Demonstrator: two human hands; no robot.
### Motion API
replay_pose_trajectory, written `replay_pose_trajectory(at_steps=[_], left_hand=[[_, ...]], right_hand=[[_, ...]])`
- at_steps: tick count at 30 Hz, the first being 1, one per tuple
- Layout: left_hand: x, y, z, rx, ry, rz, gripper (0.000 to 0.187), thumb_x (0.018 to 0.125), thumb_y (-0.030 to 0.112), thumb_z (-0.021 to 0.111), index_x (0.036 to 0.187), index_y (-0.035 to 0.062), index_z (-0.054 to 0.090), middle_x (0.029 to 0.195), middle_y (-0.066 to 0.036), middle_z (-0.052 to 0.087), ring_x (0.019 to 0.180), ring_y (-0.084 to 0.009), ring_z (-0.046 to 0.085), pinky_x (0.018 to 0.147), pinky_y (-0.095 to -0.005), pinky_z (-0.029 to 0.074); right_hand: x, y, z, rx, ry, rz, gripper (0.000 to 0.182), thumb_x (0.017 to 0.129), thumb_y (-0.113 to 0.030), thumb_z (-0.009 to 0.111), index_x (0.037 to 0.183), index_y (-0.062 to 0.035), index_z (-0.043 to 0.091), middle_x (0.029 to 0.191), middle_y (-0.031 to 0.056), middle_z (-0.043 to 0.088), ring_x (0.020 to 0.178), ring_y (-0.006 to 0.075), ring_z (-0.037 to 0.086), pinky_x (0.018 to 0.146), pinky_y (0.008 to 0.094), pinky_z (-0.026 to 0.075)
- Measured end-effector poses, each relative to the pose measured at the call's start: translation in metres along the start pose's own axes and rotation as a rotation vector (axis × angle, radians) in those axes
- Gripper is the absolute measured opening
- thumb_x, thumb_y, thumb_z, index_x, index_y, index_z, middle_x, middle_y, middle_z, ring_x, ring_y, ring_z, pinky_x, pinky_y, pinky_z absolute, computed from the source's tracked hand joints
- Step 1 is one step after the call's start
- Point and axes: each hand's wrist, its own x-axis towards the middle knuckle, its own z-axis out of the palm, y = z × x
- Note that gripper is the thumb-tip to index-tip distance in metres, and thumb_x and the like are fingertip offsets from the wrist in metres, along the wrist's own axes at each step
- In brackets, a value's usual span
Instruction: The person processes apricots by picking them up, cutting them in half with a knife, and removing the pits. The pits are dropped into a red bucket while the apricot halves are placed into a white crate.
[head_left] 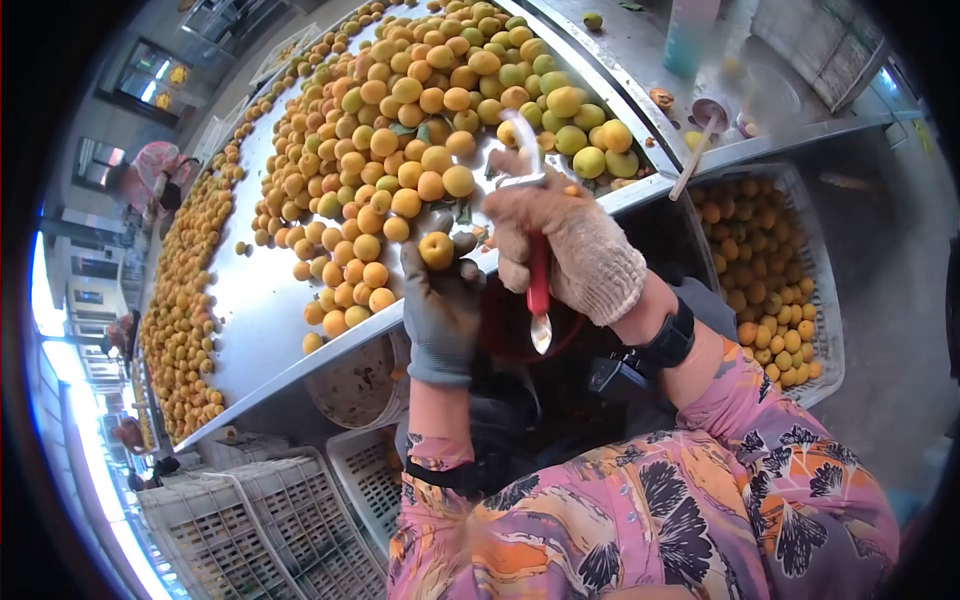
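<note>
My left hand, in a grey glove, holds one yellow-orange fruit between its fingertips at the table's front edge. To its right, my right hand, in a beige knit glove, is closed around a red-handled tool. A spoon-like metal tip points down below the fist, and a pale curved part sticks up above it. The tool and the fruit are apart. Just beyond both hands, a large heap of yellow and orange fruit lies on the metal table.
A crate of fruit stands low at the right. White crates and a bucket are below the table at the left. A stick rests in a cup at the upper right. People are at the far left.
</note>
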Motion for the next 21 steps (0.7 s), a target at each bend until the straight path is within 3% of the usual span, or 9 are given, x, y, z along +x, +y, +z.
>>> replay_pose_trajectory(at_steps=[1, 4, 5, 8, 10, 13, 14, 17, 21], left_hand=[[-0.002, 0.001, 0.003, -0.013, 0.008, 0.003, 0.047, 0.101, 0.041, 0.043, 0.129, 0.0046, 0.049, 0.103, -0.010, 0.065, 0.081, -0.0152, 0.057, 0.079, -0.0305, 0.048], [0.000, 0.011, 0.015, 0.080, 0.040, 0.010, 0.043, 0.101, 0.038, 0.044, 0.127, 0.0040, 0.051, 0.098, -0.008, 0.065, 0.072, -0.0109, 0.050, 0.069, -0.0263, 0.046], [0.002, 0.012, 0.015, 0.072, 0.055, 0.039, 0.041, 0.101, 0.034, 0.045, 0.128, 0.0028, 0.050, 0.102, -0.009, 0.064, 0.078, -0.0126, 0.053, 0.074, -0.0279, 0.047], [0.000, 0.014, 0.023, 0.003, 0.053, 0.080, 0.039, 0.100, 0.025, 0.045, 0.130, 0.0003, 0.047, 0.114, -0.013, 0.062, 0.095, -0.0174, 0.057, 0.088, -0.0324, 0.046], [-0.002, 0.013, 0.012, -0.082, -0.092, 0.044, 0.040, 0.097, 0.015, 0.045, 0.134, -0.0021, 0.044, 0.133, -0.017, 0.053, 0.124, -0.0255, 0.049, 0.108, -0.0410, 0.036], [-0.007, 0.013, 0.022, 0.063, -0.227, 0.047, 0.040, 0.097, 0.014, 0.044, 0.134, -0.0023, 0.044, 0.134, -0.018, 0.052, 0.126, -0.0274, 0.048, 0.109, -0.0426, 0.035], [-0.009, 0.012, 0.030, -0.068, -0.091, -0.026, 0.040, 0.100, 0.018, 0.041, 0.134, -0.0022, 0.044, 0.129, -0.016, 0.055, 0.118, -0.0245, 0.054, 0.104, -0.0396, 0.040], [-0.019, 0.009, 0.041, 0.962, -0.162, 0.419, 0.043, 0.103, 0.026, 0.034, 0.133, -0.0018, 0.044, 0.120, -0.012, 0.058, 0.106, -0.0190, 0.058, 0.096, -0.0338, 0.047], [-0.012, 0.001, 0.034, 0.466, 0.023, 0.141, 0.046, 0.105, 0.032, 0.028, 0.132, -0.0004, 0.046, 0.114, -0.009, 0.058, 0.097, -0.0138, 0.058, 0.087, -0.0288, 0.049]], right_hand=[[-0.004, -0.012, 0.015, 0.415, 0.260, 0.322, 0.014, 0.087, -0.015, 0.062, 0.097, -0.0082, 0.056, 0.065, 0.0049, 0.058, 0.047, 0.0167, 0.057, 0.041, 0.0274, 0.043], [-0.004, 0.024, 0.020, -0.253, -0.068, 0.465, 0.013, 0.088, -0.019, 0.060, 0.093, -0.0098, 0.053, 0.063, 0.0017, 0.051, 0.045, 0.0130, 0.051, 0.037, 0.0271, 0.040], [-0.015, 0.027, 0.027, 0.155, 0.257, 0.698, 0.014, 0.087, -0.019, 0.059, 0.095, -0.0103, 0.052, 0.061, -0.0008, 0.046, 0.046, 0.0104, 0.048, 0.037, 0.0265, 0.038], [-0.006, 0.008, 0.037, 0.103, 0.294, 0.700, 0.035, 0.089, -0.013, 0.059, 0.123, -0.0135, 0.050, 0.063, -0.0006, 0.047, 0.037, 0.0076, 0.038, 0.032, 0.0268, 0.029], [-0.003, 0.011, 0.036, -0.282, 0.247, 0.429, 0.056, 0.080, -0.016, 0.062, 0.132, -0.0054, 0.046, 0.076, 0.0085, 0.059, 0.060, 0.0182, 0.060, 0.054, 0.0298, 0.049], [0.001, 0.042, 0.033, -0.780, 0.192, 0.080, 0.074, 0.074, -0.016, 0.064, 0.142, -0.0037, 0.035, 0.094, 0.0194, 0.064, 0.083, 0.0315, 0.065, 0.075, 0.0364, 0.052], [-0.005, 0.041, 0.027, -0.779, 0.179, 0.272, 0.076, 0.071, -0.014, 0.063, 0.140, 0.0005, 0.035, 0.106, 0.0259, 0.062, 0.102, 0.0386, 0.060, 0.091, 0.0391, 0.046], [-0.002, 0.035, 0.024, -0.875, 0.149, 0.205, 0.079, 0.069, -0.009, 0.066, 0.142, -0.0048, 0.036, 0.120, 0.0164, 0.052, 0.098, 0.0241, 0.058, 0.086, 0.0306, 0.047], [-0.003, 0.042, 0.018, -0.823, 0.098, 0.348, 0.078, 0.069, -0.008, 0.065, 0.142, -0.0038, 0.036, 0.120, 0.0157, 0.053, 0.098, 0.0216, 0.058, 0.084, 0.0282, 0.047]])
